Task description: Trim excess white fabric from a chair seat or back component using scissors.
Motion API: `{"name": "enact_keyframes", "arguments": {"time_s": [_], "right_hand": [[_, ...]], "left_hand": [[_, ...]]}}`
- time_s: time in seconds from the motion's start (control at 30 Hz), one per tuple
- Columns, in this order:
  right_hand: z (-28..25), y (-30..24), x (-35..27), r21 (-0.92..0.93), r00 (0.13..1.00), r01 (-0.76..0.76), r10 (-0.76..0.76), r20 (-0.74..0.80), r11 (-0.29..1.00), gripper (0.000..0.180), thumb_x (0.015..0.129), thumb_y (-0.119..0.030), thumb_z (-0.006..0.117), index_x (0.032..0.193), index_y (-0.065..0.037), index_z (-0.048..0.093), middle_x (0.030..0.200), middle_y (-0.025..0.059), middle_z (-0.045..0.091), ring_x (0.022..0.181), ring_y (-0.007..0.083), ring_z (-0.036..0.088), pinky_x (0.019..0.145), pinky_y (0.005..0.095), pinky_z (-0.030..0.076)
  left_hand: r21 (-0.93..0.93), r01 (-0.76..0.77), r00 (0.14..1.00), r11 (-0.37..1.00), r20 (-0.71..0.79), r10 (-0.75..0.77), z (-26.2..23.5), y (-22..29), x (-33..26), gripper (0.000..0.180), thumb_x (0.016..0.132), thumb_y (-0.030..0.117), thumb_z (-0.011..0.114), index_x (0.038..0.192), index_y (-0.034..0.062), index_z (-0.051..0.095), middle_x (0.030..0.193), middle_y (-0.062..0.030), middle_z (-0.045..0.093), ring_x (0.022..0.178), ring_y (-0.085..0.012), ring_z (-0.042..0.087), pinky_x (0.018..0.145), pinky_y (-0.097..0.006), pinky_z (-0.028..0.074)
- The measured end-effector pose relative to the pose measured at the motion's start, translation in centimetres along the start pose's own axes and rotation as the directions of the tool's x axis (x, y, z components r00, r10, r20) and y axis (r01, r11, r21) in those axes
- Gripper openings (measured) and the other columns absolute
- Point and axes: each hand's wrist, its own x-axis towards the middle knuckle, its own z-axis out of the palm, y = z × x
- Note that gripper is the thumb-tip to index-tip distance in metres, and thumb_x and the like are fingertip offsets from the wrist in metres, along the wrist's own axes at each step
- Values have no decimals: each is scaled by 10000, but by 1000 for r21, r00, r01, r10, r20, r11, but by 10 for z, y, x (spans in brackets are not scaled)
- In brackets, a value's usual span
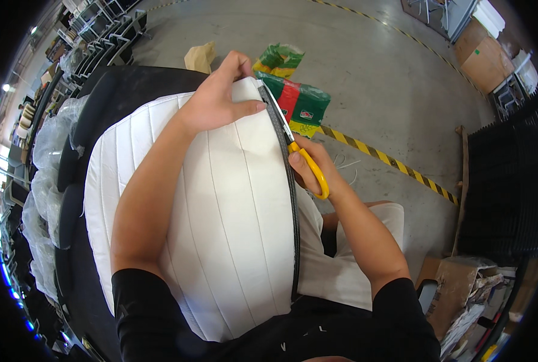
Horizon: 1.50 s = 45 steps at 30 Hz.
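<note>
A white quilted cushion (220, 199) with stitched lines stands up in front of me. Along its right side runs a dark grey edge strip (290, 181). My left hand (220, 99) grips the upper right corner, thumb on the white face beside the strip and fingers curled over the far side. In my right hand (316, 161) is a pair of scissors with yellow handles (310, 161). Their blades (279, 111) point up and away, lying along the strip close to my left thumb. Whether the blades touch the strip I cannot tell.
Beneath the cushion is a black padded surface (76, 277). Plastic-wrapped parts (45, 199) line the left. Green and red bags (308, 102) lie beyond the cushion. Yellow-black tape (389, 161) crosses the floor. Stacked black items (504, 187) and a cardboard box (456, 295) stand right.
</note>
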Motion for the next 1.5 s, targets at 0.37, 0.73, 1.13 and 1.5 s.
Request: {"name": "enact_keyframes", "arguments": {"time_s": [0.37, 0.73, 1.13, 1.5], "right_hand": [[-1, -13, 23, -81, 999, 33, -35, -19, 996, 639, 1022, -535, 605, 1362, 6, 597, 851, 92, 665, 751, 181, 631, 704, 325, 508], [-6, -7, 26, -102, 998, 29, -34, -47, 994, 678, 1013, -582, 598, 1346, 8, 626, 868, 108, 695, 805, 205, 678, 743, 340, 536], [4, 8, 4, -35, 965, 64, -71, -252, 997, 530, 1020, -472, 655, 1260, 1, 676, 823, 110, 685, 736, 177, 636, 704, 317, 518], [-42, 98, -143, 474, 677, -362, 576, -459, 803, 531, 1005, -610, 608, 1029, -83, 658, 695, -31, 512, 594, 69, 502, 527, 264, 421]], "left_hand": [[-294, 155, 986, 943, -10, -165, -5, -4, 4, 495, 856, 12, 821, 1132, 52, 412, 991, -94, 595, 939, -135, 593, 868, -291, 505], [-243, 179, 982, 953, -18, -189, -4, 1, 7, 487, 834, 0, 833, 1063, 61, 407, 969, -70, 561, 946, -149, 586, 893, -302, 504], [-314, 166, 985, 935, 1, -175, -6, -2, 0, 476, 846, -40, 794, 1102, 57, 405, 993, -65, 572, 971, -146, 595, 882, -318, 511], [92, 201, 979, 975, -42, -197, -18, -15, 7, 244, 909, 111, 821, 1099, 17, 701, 1017, -21, 710, 972, -121, 624, 906, -268, 490]]}}
